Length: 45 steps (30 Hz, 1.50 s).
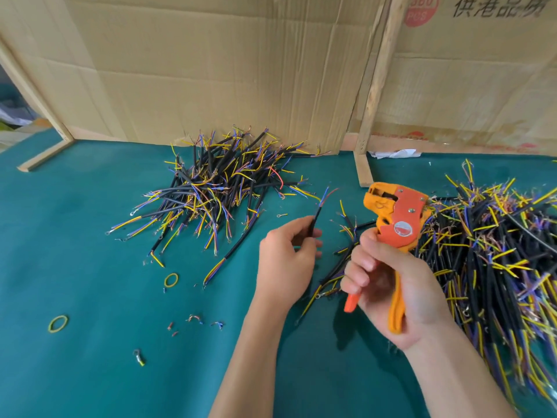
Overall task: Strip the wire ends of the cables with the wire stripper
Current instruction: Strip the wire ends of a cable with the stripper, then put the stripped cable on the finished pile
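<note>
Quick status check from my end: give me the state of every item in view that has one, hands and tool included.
left hand: pinching one black cable, raised off the table
black cable: held tilted, coloured ends fanned out, pointing up
right hand: gripping the stripper handles
wire stripper: held upright, no wire in it
far cable pile: loose heap on the table
right cable pile: loose heap
rubber bands: lying flat

Place: a small workshop for wire work.
Table: a green mat (90,297) covers it.
Walls: flat cardboard (211,70) held up by wood strips (378,86).
Wires: big piles (217,188) of cut cables, with scraps (196,319) lying about.
</note>
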Available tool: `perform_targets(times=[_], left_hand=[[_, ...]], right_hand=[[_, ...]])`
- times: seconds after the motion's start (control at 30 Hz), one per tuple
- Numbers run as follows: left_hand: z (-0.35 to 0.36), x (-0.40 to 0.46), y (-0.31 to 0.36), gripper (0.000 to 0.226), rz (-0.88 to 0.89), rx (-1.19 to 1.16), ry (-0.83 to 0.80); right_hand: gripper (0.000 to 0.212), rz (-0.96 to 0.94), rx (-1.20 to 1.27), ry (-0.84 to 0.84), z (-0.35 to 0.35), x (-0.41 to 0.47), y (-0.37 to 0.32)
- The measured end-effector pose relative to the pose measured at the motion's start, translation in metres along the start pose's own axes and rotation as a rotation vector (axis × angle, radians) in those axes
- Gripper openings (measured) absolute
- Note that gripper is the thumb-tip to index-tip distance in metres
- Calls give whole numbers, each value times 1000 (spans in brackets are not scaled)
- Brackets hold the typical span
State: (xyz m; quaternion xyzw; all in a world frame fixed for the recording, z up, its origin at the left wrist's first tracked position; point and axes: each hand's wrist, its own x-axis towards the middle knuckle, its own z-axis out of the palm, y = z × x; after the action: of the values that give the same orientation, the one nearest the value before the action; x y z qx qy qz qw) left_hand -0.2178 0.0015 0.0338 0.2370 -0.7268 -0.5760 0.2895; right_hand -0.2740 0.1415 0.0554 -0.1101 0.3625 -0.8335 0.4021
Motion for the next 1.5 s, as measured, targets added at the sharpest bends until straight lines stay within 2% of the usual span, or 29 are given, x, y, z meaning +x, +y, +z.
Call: perform_targets(times=[0.07,0.1,0.13,0.17,0.23,0.27,0.33,0.4,0.5,0.63,0.77,0.87,1.0,1.23,1.37,1.5], left_hand=[[7,-4,6,42,-45,-115,-233],[10,-5,7,41,-63,-114,-312],[10,-5,8,40,-55,-44,-317],[5,-4,8,38,-5,87,-232],[-12,0,0,30,131,384,113],[-23,2,-4,29,134,511,256],[-41,6,-11,33,-17,708,389],[-47,7,-17,35,-143,778,413],[-47,8,-21,32,-141,753,416],[-41,8,-20,26,-1,667,389],[-23,5,-10,28,161,537,268],[-14,3,-7,23,217,452,167],[-7,0,-7,21,215,414,99],[-1,1,-7,13,262,360,91],[-1,2,-7,8,214,333,131],[-1,2,-5,13,125,144,125]], right_hand=[[25,16,100,-128,-3,0,-3],[31,27,124,-183,-5,0,-3],[37,43,127,-220,-5,0,-2],[42,61,110,-242,-4,-1,0],[50,81,59,-238,-2,0,6],[53,93,48,-222,0,1,9],[55,150,59,-205,3,2,17],[56,210,67,-172,7,3,21],[65,212,89,-78,7,6,24],[80,139,127,10,4,8,17],[75,112,87,-14,-1,7,9],[73,71,81,-46,-5,7,2],[72,27,55,-59,-8,8,-6],[69,13,23,-74,-9,6,-7],[65,18,-10,-80,-9,6,-5],[57,26,-35,-87,-7,5,-3]])
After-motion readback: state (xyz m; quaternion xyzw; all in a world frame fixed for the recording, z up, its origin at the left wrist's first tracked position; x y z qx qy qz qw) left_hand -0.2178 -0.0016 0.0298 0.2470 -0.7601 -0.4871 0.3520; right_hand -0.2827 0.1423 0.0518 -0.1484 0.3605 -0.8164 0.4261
